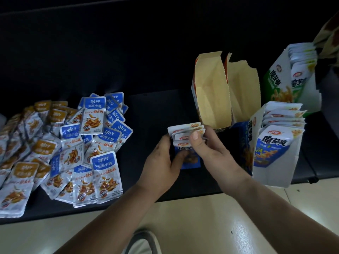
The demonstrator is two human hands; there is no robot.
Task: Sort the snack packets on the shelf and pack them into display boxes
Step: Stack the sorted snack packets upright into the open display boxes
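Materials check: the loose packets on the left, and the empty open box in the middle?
Loose packets: likely thin plastic or foil film with a glossy finish, judging by the silvery glare and the crinkled, sealed edges. Empty box: looks like paperboard, matt tan inside and printed outside, with folded flaps and a serrated torn rim.

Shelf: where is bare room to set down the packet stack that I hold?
Bare shelf lies between the fish-packet pile and the two empty display boxes, just behind the packet stack. The left is crowded by the pile; the right by the full blue display box and green display box.
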